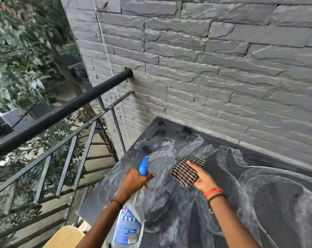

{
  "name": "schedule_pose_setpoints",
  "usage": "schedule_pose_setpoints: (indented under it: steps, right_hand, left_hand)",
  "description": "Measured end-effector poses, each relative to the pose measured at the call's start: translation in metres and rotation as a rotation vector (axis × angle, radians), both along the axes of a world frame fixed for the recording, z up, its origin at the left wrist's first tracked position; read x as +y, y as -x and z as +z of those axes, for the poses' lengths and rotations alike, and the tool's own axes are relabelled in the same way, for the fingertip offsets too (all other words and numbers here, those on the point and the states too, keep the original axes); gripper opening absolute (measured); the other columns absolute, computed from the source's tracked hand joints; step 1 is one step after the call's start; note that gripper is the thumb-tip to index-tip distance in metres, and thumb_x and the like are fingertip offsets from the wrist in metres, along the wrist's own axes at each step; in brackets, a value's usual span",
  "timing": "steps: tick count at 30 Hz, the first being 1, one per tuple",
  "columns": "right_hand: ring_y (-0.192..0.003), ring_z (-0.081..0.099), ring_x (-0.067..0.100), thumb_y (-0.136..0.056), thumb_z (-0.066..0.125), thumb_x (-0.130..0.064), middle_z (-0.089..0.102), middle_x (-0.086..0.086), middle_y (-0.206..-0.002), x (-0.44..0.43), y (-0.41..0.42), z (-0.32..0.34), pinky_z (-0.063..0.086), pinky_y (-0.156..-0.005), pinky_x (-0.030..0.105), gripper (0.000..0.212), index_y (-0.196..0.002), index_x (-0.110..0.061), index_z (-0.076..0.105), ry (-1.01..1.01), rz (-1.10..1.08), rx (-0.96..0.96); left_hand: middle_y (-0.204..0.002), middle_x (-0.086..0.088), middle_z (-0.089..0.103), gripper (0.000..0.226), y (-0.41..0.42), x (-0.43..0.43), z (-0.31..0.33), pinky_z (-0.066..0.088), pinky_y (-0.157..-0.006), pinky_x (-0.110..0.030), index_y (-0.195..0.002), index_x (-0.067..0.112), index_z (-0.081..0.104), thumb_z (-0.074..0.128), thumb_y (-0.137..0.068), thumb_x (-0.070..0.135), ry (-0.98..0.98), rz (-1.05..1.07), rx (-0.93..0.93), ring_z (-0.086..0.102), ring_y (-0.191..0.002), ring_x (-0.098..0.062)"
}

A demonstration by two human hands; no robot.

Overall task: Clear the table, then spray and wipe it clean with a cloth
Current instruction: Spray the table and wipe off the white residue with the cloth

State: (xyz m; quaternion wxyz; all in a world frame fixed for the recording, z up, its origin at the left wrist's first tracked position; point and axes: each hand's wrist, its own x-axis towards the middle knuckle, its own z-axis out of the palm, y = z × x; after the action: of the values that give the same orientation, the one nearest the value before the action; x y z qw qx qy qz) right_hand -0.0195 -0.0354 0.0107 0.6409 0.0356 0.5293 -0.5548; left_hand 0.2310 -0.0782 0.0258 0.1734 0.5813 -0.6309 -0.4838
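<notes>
A dark table with pale dried wipe streaks and dark wet spots near its far left corner fills the lower right. My left hand grips a clear spray bottle by its blue trigger head, nozzle aimed at the far left corner of the table. My right hand presses a brown-and-white checked cloth flat on the tabletop, just right of the bottle's nozzle. Nothing else lies on the table.
A grey stone-brick wall borders the table's far edge. A black metal railing runs along the left, with trees and a drop beyond it. A light wooden chair edge shows at the bottom left.
</notes>
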Motion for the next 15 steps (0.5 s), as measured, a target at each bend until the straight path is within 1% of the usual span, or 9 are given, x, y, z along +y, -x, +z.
schedule_pose_setpoints:
  steps: [1,2,4,6,9,11,12,13,15]
  right_hand:
    - [-0.117,0.058,0.033,-0.084,0.068,-0.010,0.059,0.023,-0.125,0.001,0.000,-0.001,0.049,-0.085,0.044,0.034,-0.113,0.004,0.058,-0.005,-0.001,0.005]
    - [-0.114,0.059,0.033,-0.084,0.068,-0.010,0.060,0.023,-0.124,0.002,0.000,-0.002,0.050,-0.084,0.044,0.035,-0.114,0.004,0.058,-0.009,0.000,0.013]
    - [-0.101,0.063,0.032,-0.084,0.067,-0.010,0.060,0.022,-0.121,0.005,0.002,-0.003,0.052,-0.078,0.044,0.040,-0.120,0.004,0.055,-0.006,-0.002,0.024]
    - [-0.095,0.064,0.029,-0.083,0.068,-0.011,0.061,0.022,-0.119,0.009,0.004,-0.005,0.052,-0.074,0.044,0.037,-0.115,0.004,0.057,-0.013,0.006,0.030]
    - [-0.100,0.063,0.028,-0.082,0.070,-0.012,0.062,0.022,-0.119,0.012,0.009,-0.010,0.052,-0.074,0.045,0.029,-0.105,0.002,0.060,-0.032,0.018,0.052]
    - [-0.101,0.063,0.029,-0.081,0.070,-0.013,0.062,0.022,-0.120,0.015,0.010,-0.013,0.052,-0.077,0.047,0.032,-0.107,0.002,0.059,-0.038,0.025,0.066]
    - [-0.100,0.063,0.030,-0.081,0.071,-0.013,0.062,0.022,-0.120,0.016,0.009,-0.014,0.052,-0.075,0.047,0.034,-0.109,0.002,0.058,-0.041,0.029,0.073]
    - [-0.100,0.063,0.031,-0.081,0.071,-0.013,0.062,0.022,-0.119,0.018,0.007,-0.014,0.052,-0.072,0.046,0.037,-0.111,0.002,0.057,-0.047,0.038,0.081]
    - [-0.107,0.061,0.033,-0.081,0.072,-0.012,0.061,0.022,-0.119,0.020,0.001,-0.016,0.052,-0.069,0.046,0.040,-0.114,0.003,0.055,-0.053,0.054,0.084]
  left_hand:
    - [-0.056,-0.009,0.063,0.027,0.004,0.009,0.001,0.045,-0.061,-0.030,-0.067,0.013,0.061,0.077,-0.079,0.032,-0.005,-0.050,0.039,0.060,-0.052,-0.018]
    - [-0.057,-0.010,0.064,0.025,0.008,0.016,0.002,0.047,-0.062,-0.029,-0.069,0.015,0.062,0.076,-0.080,0.032,-0.003,-0.095,0.055,0.061,-0.052,-0.018]
    - [-0.057,-0.009,0.065,0.025,0.015,0.029,0.004,0.050,-0.064,-0.030,-0.070,0.017,0.060,0.075,-0.080,0.034,0.008,-0.135,0.026,0.060,-0.052,-0.015]
    - [-0.056,-0.007,0.066,0.028,0.016,0.040,0.005,0.051,-0.066,-0.030,-0.070,0.016,0.057,0.074,-0.080,0.036,0.008,-0.129,-0.008,0.061,-0.053,-0.015]
    - [-0.047,0.004,0.063,0.030,0.011,0.053,0.005,0.047,-0.058,-0.023,-0.070,0.014,0.058,0.075,-0.079,0.037,0.003,-0.155,0.010,0.059,-0.044,-0.008]
    - [-0.043,0.005,0.061,0.032,0.003,0.060,0.005,0.046,-0.056,-0.023,-0.075,0.010,0.060,0.077,-0.078,0.037,-0.016,-0.133,0.047,0.058,-0.041,-0.008]
    - [-0.043,0.004,0.061,0.032,-0.003,0.062,0.003,0.046,-0.056,-0.024,-0.074,0.011,0.060,0.077,-0.077,0.037,-0.022,-0.106,0.037,0.058,-0.041,-0.008]
    - [-0.043,0.003,0.061,0.031,-0.010,0.064,0.001,0.045,-0.057,-0.023,-0.070,0.015,0.059,0.077,-0.077,0.038,-0.020,-0.069,0.009,0.058,-0.041,-0.006]
    - [-0.041,0.004,0.061,0.035,-0.026,0.068,-0.004,0.043,-0.054,-0.018,-0.064,0.016,0.055,0.075,-0.078,0.041,-0.008,0.014,-0.073,0.056,-0.043,-0.001]
